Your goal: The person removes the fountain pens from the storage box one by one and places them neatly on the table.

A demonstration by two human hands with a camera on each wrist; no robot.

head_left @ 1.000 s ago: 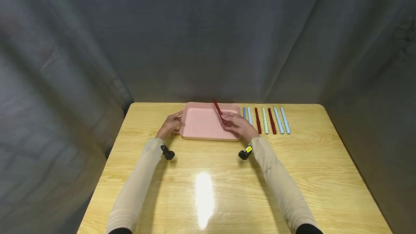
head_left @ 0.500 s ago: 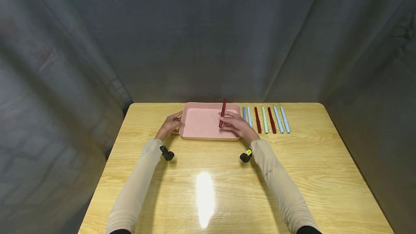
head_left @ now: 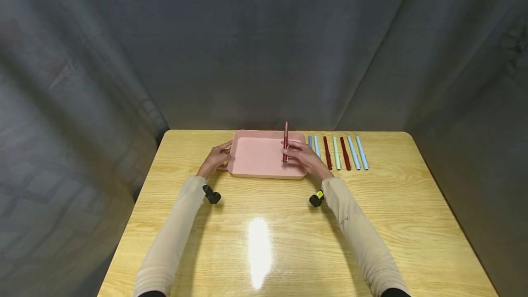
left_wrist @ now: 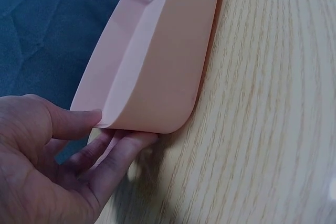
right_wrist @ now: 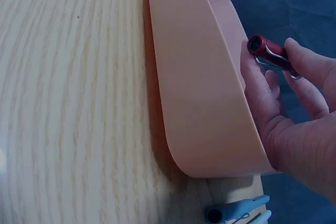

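A pink tray (head_left: 255, 172) lies at the table's far middle. My left hand (head_left: 215, 158) grips its left rim, thumb on top (left_wrist: 71, 121) and fingers under the corner of the pink tray (left_wrist: 157, 72). My right hand (head_left: 303, 157) pinches a dark red pen (head_left: 285, 142) upright-ish over the tray's right part; in the right wrist view the dark red pen (right_wrist: 269, 53) shows its clip end above the pink tray's (right_wrist: 194, 82) rim. Right of the tray lies a row of several pens (head_left: 338, 152): blue, red, green.
The wooden table (head_left: 264, 242) spreads toward me with a light glare at its middle. Dark grey curtain hangs behind and at both sides. A blue pen tip (right_wrist: 236, 211) lies just beside the tray's corner.
My right hand has turned the red pen from leaning left to nearly straight along the tray and shifted slightly right. My left hand has stayed on the rim.
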